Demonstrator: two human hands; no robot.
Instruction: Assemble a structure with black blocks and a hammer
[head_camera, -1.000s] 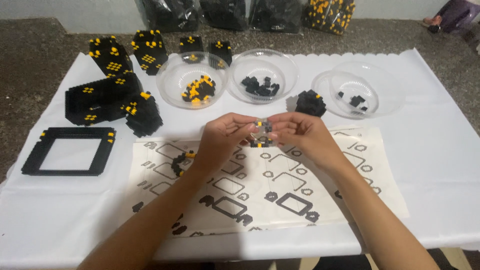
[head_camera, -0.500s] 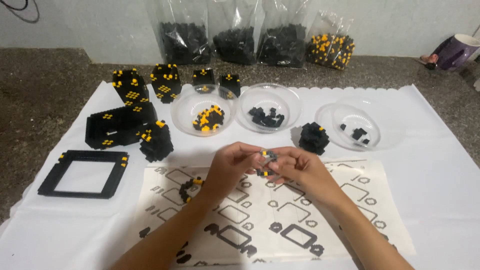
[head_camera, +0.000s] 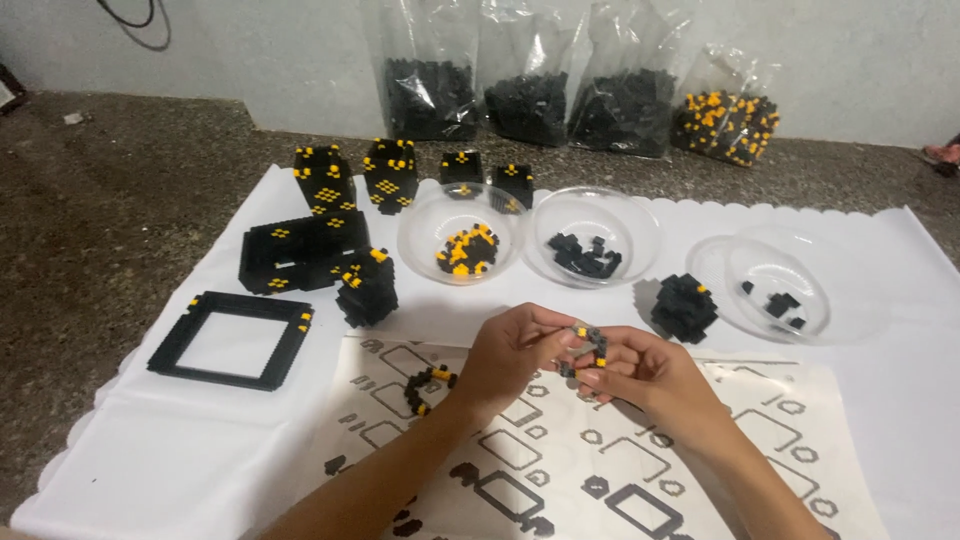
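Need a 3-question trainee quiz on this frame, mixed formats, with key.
1. True or false: the left hand and the right hand hold the small block piece together above the instruction sheet.
2. Which clear bowl holds yellow and black blocks? A) the left bowl B) the middle bowl C) the right bowl
3. Fill in: the black square frame lies on the white ____, to the left of the sheet.

Key: 1 true; 2 A; 3 cloth.
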